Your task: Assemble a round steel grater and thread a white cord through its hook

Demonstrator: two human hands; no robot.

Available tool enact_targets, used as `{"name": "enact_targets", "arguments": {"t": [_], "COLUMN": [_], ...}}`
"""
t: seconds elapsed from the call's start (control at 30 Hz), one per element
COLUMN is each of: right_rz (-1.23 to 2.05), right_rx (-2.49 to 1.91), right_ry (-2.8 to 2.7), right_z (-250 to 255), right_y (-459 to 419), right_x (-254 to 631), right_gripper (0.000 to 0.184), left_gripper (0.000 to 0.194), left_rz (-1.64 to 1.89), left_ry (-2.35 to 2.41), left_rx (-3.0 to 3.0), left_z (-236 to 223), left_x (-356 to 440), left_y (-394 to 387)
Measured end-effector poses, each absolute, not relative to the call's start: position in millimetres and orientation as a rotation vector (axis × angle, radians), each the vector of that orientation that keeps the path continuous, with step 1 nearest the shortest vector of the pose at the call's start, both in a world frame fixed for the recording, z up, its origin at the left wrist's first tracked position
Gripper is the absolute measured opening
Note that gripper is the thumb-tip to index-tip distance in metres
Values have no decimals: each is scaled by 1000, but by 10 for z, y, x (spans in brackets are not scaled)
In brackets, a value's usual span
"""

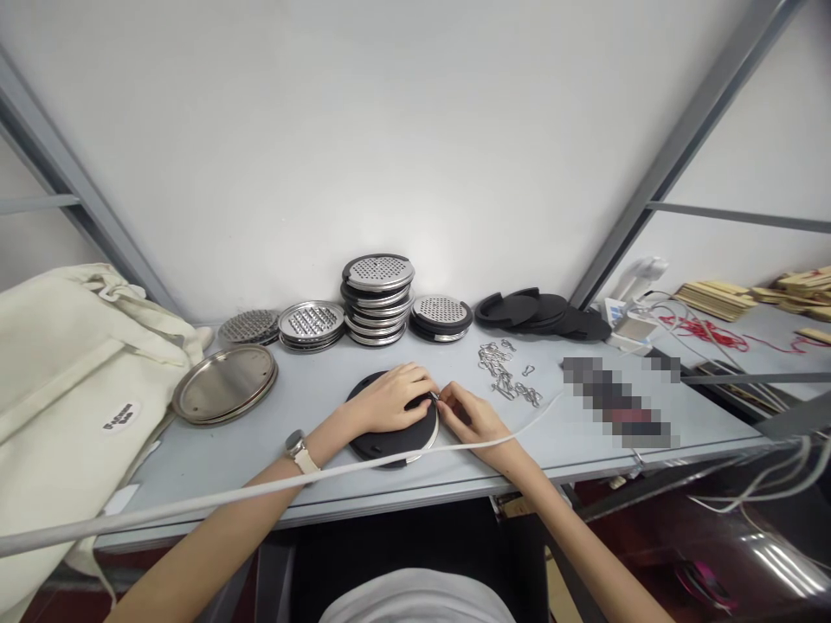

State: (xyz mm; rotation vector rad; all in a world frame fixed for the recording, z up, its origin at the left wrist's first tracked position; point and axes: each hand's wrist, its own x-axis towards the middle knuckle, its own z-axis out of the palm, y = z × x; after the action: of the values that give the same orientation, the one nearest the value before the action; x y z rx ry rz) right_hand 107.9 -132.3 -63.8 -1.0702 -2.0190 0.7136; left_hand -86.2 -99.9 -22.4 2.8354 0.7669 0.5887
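Observation:
In front of me on the grey table lies a round black-cased grater (389,444), with a silver metal rim showing along its right side. My left hand (396,400) rests across its top and grips it, thumb and fingertips near the right edge. My right hand (473,417) is closed in a pinch at that same edge, touching the left fingertips. What it pinches is small and mostly hidden, with only a metallic glint showing. Small silver clips (503,372) lie scattered to the right, beyond my right hand.
Along the wall stand grater discs (312,322), a tall grater stack (378,298), a shorter stack (441,317) and black covers (545,311). Plain metal discs (224,385) and a cream bag (78,372) are at left. A white cable (260,493) crosses the foreground.

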Motion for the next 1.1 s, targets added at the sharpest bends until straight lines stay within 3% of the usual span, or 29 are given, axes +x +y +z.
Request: {"name": "enact_targets", "arguments": {"t": [0.37, 1.1], "right_rz": [687, 681], "right_rx": [-1080, -1138], "right_ry": [-2026, -1941], "right_z": [-632, -689], "right_y": [-1334, -1289], "right_x": [1072, 1104], "right_gripper": [20, 15], "left_gripper": [17, 13], "left_rz": [608, 686], "left_ry": [724, 838], "left_rx": [2821, 2874], "left_z": [-224, -241], "left_x": [-858, -856], "left_y": [-996, -1003]}}
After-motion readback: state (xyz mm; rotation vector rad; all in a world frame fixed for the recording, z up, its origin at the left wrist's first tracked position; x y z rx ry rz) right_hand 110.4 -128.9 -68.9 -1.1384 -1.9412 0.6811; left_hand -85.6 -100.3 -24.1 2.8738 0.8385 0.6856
